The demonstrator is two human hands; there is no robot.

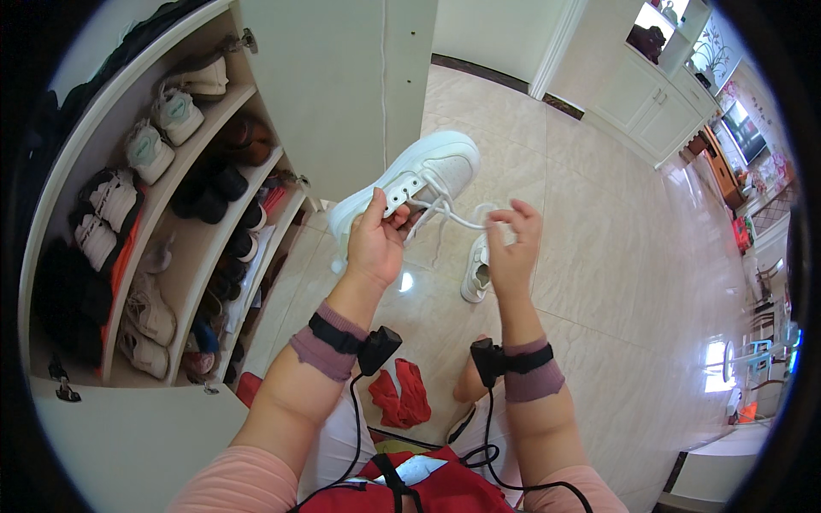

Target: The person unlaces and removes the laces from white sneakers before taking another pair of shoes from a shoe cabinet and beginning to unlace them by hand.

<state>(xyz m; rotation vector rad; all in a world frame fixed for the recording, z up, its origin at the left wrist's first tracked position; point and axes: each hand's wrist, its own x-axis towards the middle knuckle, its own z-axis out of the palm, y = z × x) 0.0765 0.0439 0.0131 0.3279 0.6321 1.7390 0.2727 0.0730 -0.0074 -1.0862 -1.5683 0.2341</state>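
My left hand (378, 240) grips a white lace-up sneaker (442, 151) by its side and opening, holding it up above the floor with the toe pointing away to the upper right. White shoelaces (437, 204) hang loosely across its eyelets, and some eyelets look unlaced. To the right, my right hand (515, 237) is raised with its fingers curled at a blurred lace end; the lace runs from the shoe to the fingertips. A second white shoe (475, 276) stands on the tiled floor beneath, partly hidden by my right hand.
An open shoe cabinet (173, 186) with several shelves of shoes is at the left, its white door (333, 83) swung out ahead. A red cloth (401, 394) lies on the floor before me. Black cables run from both wrist devices. White cupboards (664, 106) stand at the upper right.
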